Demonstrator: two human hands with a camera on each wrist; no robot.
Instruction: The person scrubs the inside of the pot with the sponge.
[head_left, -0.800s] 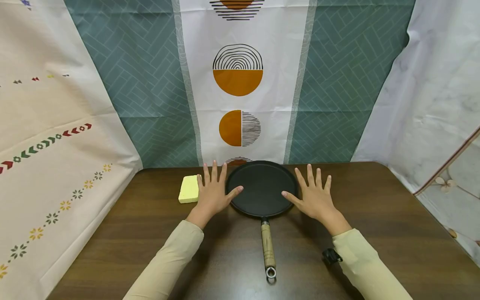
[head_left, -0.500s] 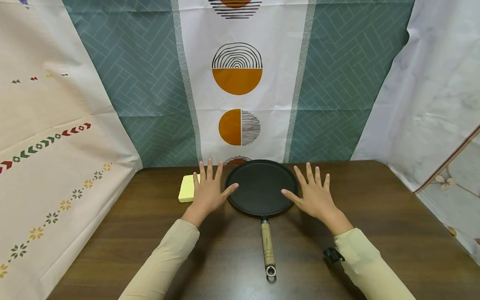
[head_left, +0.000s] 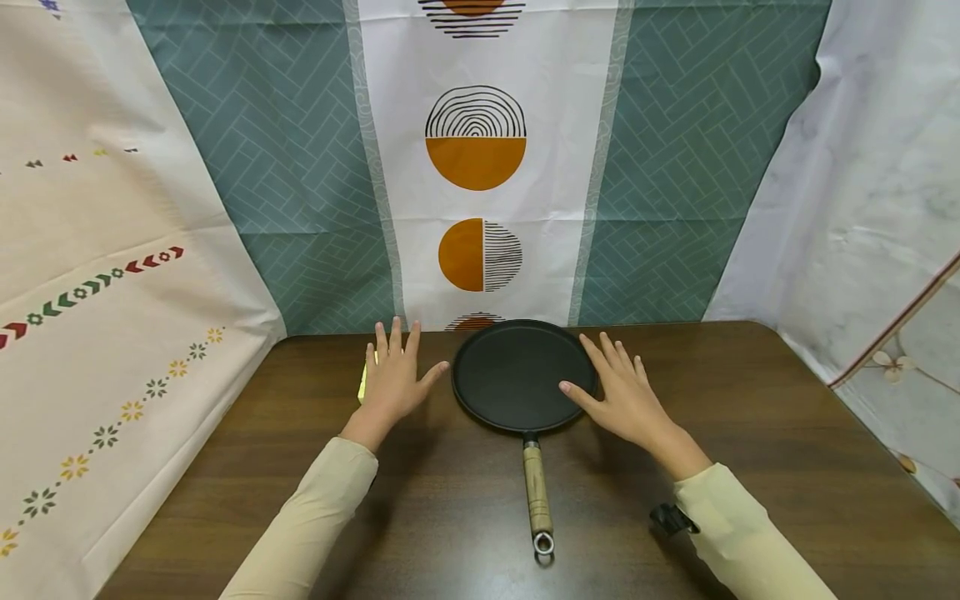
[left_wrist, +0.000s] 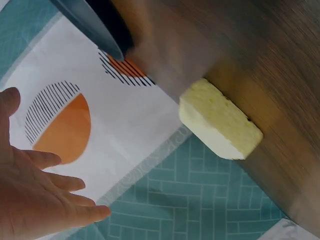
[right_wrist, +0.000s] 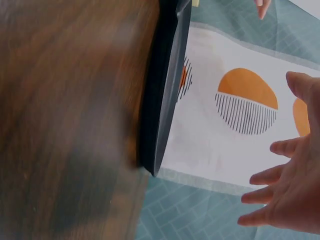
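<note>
A flat black pan (head_left: 521,375) with a wooden handle (head_left: 536,492) lies on the table, its handle toward the person. To its left, a pale yellow sponge-like block (left_wrist: 220,117) sits near the table's back edge; in the head view the left hand covers most of it. My left hand (head_left: 392,379) hovers above the table in front of the block, fingers spread and holding nothing. Over the pan's right rim my right hand (head_left: 626,396) is held in the air, fingers straight, thumb toward the pan. The wrist views show both hands apart from the things.
The brown wooden table (head_left: 750,433) ends at a patterned cloth backdrop (head_left: 480,167). Cream cloth (head_left: 135,333) hangs at the left and pale marbled cloth (head_left: 870,208) at the right. A small black device (head_left: 671,518) is at the right wrist.
My left hand has moved left, away from the pan and across the yellow block. The right hand has shifted slightly left, its fingers closer together. Pan and block have stayed put.
</note>
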